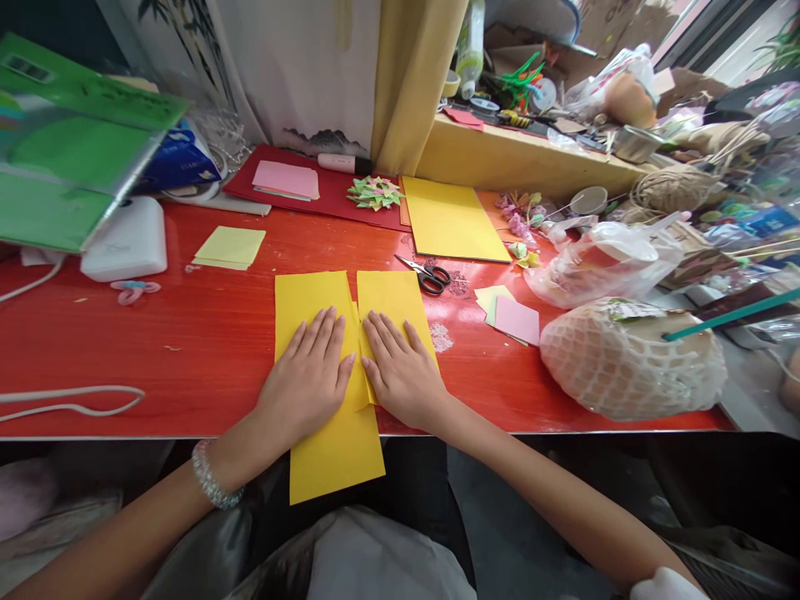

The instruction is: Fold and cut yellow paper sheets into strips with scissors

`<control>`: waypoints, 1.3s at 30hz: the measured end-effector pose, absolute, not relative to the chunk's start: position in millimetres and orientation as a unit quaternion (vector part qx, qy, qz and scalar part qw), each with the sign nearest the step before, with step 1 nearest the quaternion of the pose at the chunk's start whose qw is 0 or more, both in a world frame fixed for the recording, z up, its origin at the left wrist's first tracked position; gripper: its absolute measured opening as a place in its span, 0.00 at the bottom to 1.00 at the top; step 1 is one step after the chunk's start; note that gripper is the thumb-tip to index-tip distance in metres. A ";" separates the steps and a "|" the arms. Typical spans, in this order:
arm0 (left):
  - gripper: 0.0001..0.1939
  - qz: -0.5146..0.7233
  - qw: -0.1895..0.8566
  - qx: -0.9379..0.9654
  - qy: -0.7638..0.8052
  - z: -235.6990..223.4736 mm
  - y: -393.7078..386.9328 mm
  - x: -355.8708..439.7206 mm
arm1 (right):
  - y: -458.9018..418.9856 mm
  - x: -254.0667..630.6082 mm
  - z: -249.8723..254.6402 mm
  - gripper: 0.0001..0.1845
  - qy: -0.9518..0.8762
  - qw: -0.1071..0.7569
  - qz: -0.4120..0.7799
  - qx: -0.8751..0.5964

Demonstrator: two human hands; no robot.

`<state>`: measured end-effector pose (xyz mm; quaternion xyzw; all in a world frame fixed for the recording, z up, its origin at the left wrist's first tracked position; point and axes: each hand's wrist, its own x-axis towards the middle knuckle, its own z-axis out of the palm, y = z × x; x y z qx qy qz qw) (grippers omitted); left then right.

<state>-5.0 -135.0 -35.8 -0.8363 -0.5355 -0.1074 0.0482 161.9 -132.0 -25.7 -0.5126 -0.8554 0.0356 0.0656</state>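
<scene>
Yellow paper (331,467) lies on the red table, its near end hanging past the front edge. The paper has a left strip and a right part, with a narrow gap at the top and a small raised flap between them. My left hand (309,371) presses flat on the left strip, fingers stretched out. Flat on the right part rests my right hand (403,367), its fingers a little spread. Black-handled scissors (430,277) lie just beyond the right part. What is under my palms is hidden.
Yellow sheets (456,218) lie at the back, beside a folded-paper ornament (375,193). Pale yellow squares (230,247) sit on the left, pastel squares (516,319) on the right. A net-wrapped coconut (631,358) with a green straw stands at the right edge. A white cable (75,398) lies left.
</scene>
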 end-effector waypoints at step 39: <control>0.31 -0.121 0.063 -0.819 -0.557 -36.4 -144.6 -11.6 | -134.1 163.4 -24.5 0.30 -0.854 0.070 0.029 -0.514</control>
